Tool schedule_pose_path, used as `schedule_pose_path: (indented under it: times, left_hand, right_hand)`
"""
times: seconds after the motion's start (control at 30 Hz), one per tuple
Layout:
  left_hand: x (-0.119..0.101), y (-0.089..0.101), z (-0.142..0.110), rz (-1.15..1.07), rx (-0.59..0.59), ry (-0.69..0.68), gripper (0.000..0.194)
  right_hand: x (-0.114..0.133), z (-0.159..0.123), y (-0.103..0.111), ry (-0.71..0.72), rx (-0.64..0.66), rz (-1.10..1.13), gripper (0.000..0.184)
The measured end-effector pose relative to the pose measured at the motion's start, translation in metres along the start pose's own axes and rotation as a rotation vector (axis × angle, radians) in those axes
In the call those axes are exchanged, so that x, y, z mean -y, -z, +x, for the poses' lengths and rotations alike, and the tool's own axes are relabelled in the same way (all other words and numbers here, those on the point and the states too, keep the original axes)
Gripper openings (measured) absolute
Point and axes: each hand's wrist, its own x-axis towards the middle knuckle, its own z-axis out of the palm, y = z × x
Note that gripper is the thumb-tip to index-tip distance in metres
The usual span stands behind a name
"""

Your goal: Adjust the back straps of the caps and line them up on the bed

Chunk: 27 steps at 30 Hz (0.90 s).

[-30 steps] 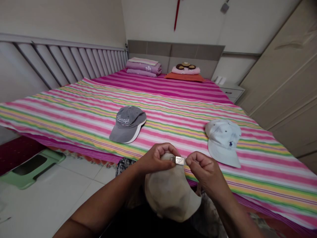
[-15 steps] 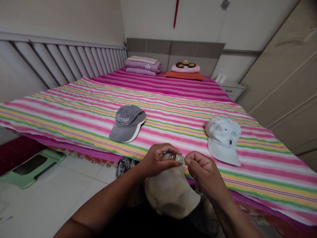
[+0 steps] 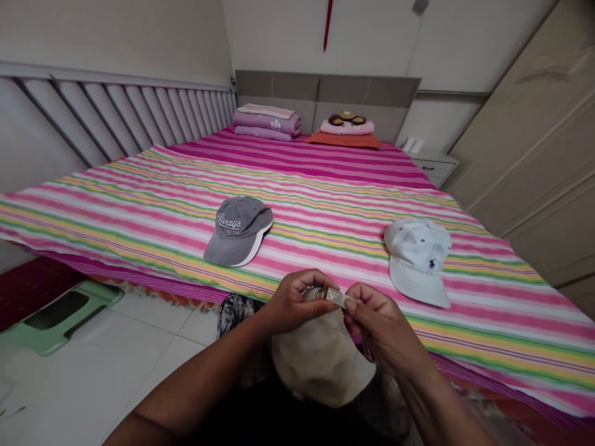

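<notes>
I hold a beige cap upside-front before me, its back strap up. My left hand is closed on the strap beside a small metal buckle. My right hand pinches the strap end at the buckle's right side. Both hands hover just off the near edge of the striped bed. A grey cap with white lettering lies on the bed ahead left. Ahead right on the bed rests a white cap.
Folded purple blankets and a pillow with a brown-and-pink toy sit at the headboard. A green plastic stool stands on the tiled floor at left. A nightstand and wardrobe doors are at right.
My right hand has slid left, closer to the buckle and my left hand. The view has shifted slightly; the caps on the bed have not moved.
</notes>
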Motion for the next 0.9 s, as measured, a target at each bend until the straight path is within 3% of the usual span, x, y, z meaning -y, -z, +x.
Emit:
schedule_pose_path:
  times: [0.17,0.37,0.6,0.9]
  left_hand:
    - [0.0,-0.004,-0.002,-0.008,0.005,0.008,0.021]
    - [0.005,-0.003,-0.002,-0.079,-0.044,0.037,0.022]
    - [0.004,-0.004,-0.001,-0.074,-0.008,0.039,0.023]
    - [0.011,0.0,-0.001,-0.241,-0.01,0.155,0.027]
  right_hand:
    - [-0.001,0.001,-0.002,0.015,-0.003,0.037,0.025]
    - [0.002,-0.002,0.005,-0.015,-0.022,-0.067,0.022]
    - [0.0,-0.001,0.001,-0.018,0.006,-0.028,0.024]
    - [-0.002,0.003,0.007,-0.052,0.012,-0.041,0.024]
